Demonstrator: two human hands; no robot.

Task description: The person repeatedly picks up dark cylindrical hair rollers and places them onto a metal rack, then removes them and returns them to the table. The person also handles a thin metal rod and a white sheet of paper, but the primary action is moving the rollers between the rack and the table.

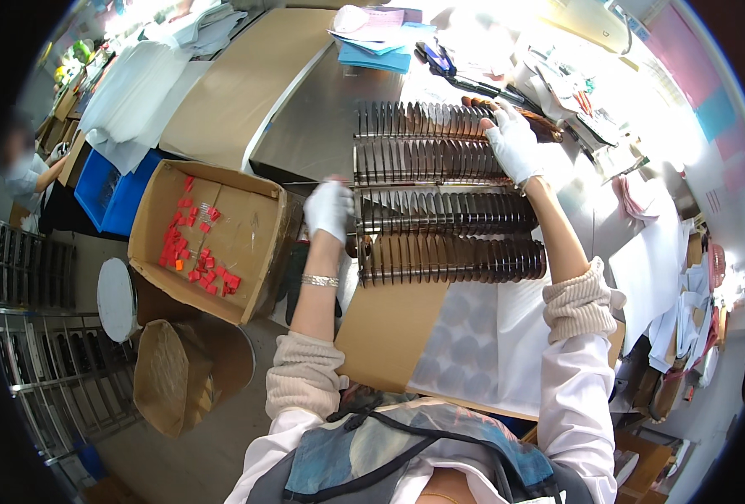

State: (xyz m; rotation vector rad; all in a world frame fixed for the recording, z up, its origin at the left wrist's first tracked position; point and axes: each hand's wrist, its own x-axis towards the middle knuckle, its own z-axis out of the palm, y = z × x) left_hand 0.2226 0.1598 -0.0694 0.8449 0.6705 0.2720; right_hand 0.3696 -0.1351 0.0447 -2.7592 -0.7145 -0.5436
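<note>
A metal rack (440, 186) lies across the worktable in front of me, holding several rows of thin, dark brown, rounded lens-like discs (452, 259) on edge. My left hand (329, 208), in a white glove, is closed at the rack's left end; its fingers are slightly blurred, and what they grip is hidden. At the far right end of the rack, my right hand (511, 144), also gloved with bare fingertips, rests against the far rows. Its fingers are stretched out, with the thumb apart.
Left of the table stands a cardboard box (259, 244) with small red pieces inside. A blue bin (112, 189) and another carton (171, 378) are beyond and below it. Blue and pink papers (377, 57) lie at the back. A person (32, 172) works far left.
</note>
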